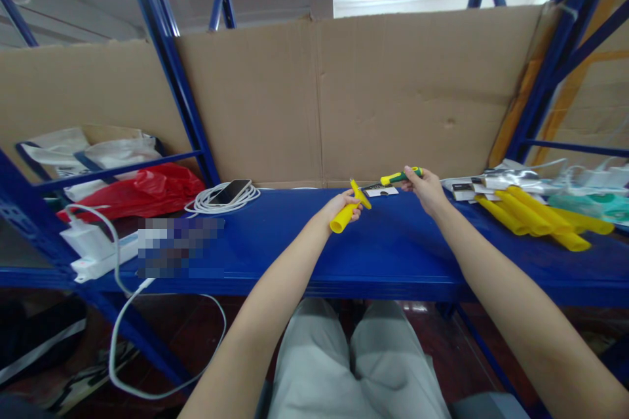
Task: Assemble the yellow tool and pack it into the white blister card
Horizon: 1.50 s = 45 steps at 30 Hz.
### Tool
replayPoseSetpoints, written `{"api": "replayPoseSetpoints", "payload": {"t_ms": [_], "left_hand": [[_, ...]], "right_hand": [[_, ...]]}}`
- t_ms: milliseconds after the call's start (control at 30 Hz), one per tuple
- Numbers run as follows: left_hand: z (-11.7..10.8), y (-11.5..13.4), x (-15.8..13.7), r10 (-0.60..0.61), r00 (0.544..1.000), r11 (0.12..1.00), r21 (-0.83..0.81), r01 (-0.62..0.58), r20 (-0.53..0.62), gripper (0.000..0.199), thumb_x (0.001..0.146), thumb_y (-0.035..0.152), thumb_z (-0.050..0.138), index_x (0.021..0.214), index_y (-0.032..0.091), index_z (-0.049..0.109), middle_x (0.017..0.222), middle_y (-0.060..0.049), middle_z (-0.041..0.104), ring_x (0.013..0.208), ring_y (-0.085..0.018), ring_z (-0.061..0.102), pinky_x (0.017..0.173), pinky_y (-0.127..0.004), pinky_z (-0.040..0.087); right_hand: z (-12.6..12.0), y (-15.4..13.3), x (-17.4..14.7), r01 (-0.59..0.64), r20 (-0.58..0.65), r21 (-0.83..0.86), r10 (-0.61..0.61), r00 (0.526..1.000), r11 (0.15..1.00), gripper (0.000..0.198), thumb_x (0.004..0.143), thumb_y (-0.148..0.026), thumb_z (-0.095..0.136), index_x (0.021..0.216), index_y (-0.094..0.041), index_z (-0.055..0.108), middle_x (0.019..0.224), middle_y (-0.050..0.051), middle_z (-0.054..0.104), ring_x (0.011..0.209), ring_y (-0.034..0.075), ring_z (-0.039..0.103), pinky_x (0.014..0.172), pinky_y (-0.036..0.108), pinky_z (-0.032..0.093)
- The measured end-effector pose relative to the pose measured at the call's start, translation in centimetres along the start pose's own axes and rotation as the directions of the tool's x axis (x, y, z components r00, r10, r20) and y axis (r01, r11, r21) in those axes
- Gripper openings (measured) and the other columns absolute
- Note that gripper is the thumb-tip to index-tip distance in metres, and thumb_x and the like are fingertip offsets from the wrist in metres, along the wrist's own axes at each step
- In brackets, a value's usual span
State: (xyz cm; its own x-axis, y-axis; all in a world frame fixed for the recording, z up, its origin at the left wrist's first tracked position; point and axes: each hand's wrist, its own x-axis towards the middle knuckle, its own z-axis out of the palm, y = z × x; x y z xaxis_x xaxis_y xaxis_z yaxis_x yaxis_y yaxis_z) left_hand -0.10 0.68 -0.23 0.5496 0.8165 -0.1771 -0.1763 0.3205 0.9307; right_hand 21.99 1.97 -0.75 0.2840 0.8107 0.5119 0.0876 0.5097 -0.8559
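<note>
My left hand [350, 204] is wrapped round a yellow plastic tube with a round flange [340, 219] near its far end. In my right hand [423, 188] is a screwdriver [393, 178] with a yellow and green handle, its shaft pointing left. The shaft's tip reaches the flange end of the tube; whether it touches cannot be made out. Behind the two hands a small white card [382, 191] with dark marks lies on the blue shelf. Several more yellow tubes [533, 212] lie piled to the right of my right hand.
The blue shelf [275, 242] has a cardboard panel [246, 111] at its back. On the left are a phone [230, 192] on a coiled white cable [199, 204], a red plastic bag [147, 188] and a white power strip [105, 261]. Small boxes [462, 191] and green packaging [590, 206] sit right.
</note>
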Motion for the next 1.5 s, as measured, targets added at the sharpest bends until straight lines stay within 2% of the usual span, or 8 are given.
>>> {"api": "replayPoseSetpoints", "payload": {"t_ms": [267,433,533,700,833,1067,1300,1500], "left_hand": [[0.3,-0.4,0.2,0.058,0.987,0.994,0.104,-0.043,-0.152,0.066,0.079,-0.001,0.038,0.137,0.026,0.022,0.065,0.003,0.046,0.037,-0.006,0.038,0.037,-0.016,0.031],[-0.1,-0.6,0.5,0.089,0.966,0.987,0.152,-0.053,-0.243,0.073,0.077,-0.001,0.039,0.140,0.030,0.018,0.064,0.004,0.045,0.039,-0.007,0.039,0.040,-0.016,0.032],[-0.4,-0.7,0.7,0.107,0.953,0.984,0.165,-0.062,-0.282,0.075,0.076,-0.001,0.040,0.140,0.031,0.017,0.065,0.005,0.045,0.040,-0.007,0.040,0.040,-0.017,0.033],[-0.3,-0.7,0.5,0.133,0.938,0.976,0.209,-0.068,-0.319,0.074,0.076,0.000,0.041,0.139,0.032,0.020,0.067,0.004,0.045,0.041,-0.007,0.041,0.041,-0.017,0.034],[-0.1,-0.7,0.3,0.143,0.942,0.970,0.232,-0.073,-0.304,0.072,0.077,0.001,0.041,0.139,0.031,0.021,0.068,0.004,0.044,0.041,-0.007,0.041,0.040,-0.017,0.034],[-0.3,-0.9,0.5,0.139,0.935,0.971,0.230,-0.064,-0.326,0.075,0.076,0.001,0.044,0.140,0.031,0.020,0.069,0.003,0.046,0.041,-0.007,0.042,0.039,-0.018,0.035],[-0.3,-0.9,0.5,0.134,0.936,0.976,0.206,-0.068,-0.326,0.075,0.075,0.002,0.046,0.140,0.031,0.021,0.068,0.004,0.046,0.040,-0.007,0.042,0.040,-0.017,0.034],[-0.4,-0.8,0.5,0.151,0.922,0.973,0.218,-0.075,-0.356,0.075,0.073,-0.001,0.043,0.139,0.030,0.023,0.067,0.004,0.045,0.039,-0.007,0.041,0.039,-0.017,0.034]], "right_hand": [[0.4,-0.8,-1.2,-0.081,0.027,-0.148,0.086,0.996,0.986,0.044,0.075,-0.062,0.060,0.072,-0.020,0.049,0.042,-0.005,0.047,0.033,0.008,0.042,0.034,0.019,0.033],[0.7,-1.3,-1.4,-0.271,0.276,-0.075,0.281,0.919,0.960,0.035,0.077,-0.050,0.061,0.073,-0.022,0.040,0.046,-0.006,0.047,0.035,0.009,0.045,0.035,0.020,0.033],[0.8,-1.3,-1.5,-0.267,0.353,-0.072,0.275,0.894,0.961,0.036,0.074,-0.045,0.066,0.070,-0.022,0.039,0.046,-0.006,0.048,0.036,0.009,0.046,0.036,0.020,0.034],[0.8,-0.7,-1.6,-0.136,0.238,-0.263,0.200,0.950,0.955,0.048,0.078,-0.063,0.056,0.061,-0.021,0.040,0.035,-0.002,0.045,0.030,0.009,0.044,0.033,0.020,0.031],[1.2,-0.6,-1.7,-0.219,0.095,-0.262,0.251,0.963,0.940,0.046,0.083,-0.063,0.049,0.068,-0.019,0.044,0.040,0.002,0.053,0.032,0.011,0.049,0.031,0.019,0.031],[1.3,-1.3,-1.8,-0.270,0.286,-0.053,0.274,0.918,0.961,0.026,0.079,-0.037,0.066,0.080,-0.020,0.046,0.062,-0.002,0.060,0.043,0.010,0.056,0.038,0.019,0.041],[1.0,0.0,-1.6,-0.069,0.172,-0.335,0.133,0.976,0.940,0.041,0.082,-0.055,0.057,0.064,-0.020,0.043,0.042,-0.003,0.050,0.032,0.007,0.044,0.032,0.018,0.030],[1.6,0.1,-1.9,-0.142,0.200,-0.197,0.182,0.963,0.970,0.032,0.077,-0.038,0.069,0.082,-0.022,0.042,0.061,-0.004,0.059,0.041,0.009,0.053,0.034,0.017,0.036]]}}
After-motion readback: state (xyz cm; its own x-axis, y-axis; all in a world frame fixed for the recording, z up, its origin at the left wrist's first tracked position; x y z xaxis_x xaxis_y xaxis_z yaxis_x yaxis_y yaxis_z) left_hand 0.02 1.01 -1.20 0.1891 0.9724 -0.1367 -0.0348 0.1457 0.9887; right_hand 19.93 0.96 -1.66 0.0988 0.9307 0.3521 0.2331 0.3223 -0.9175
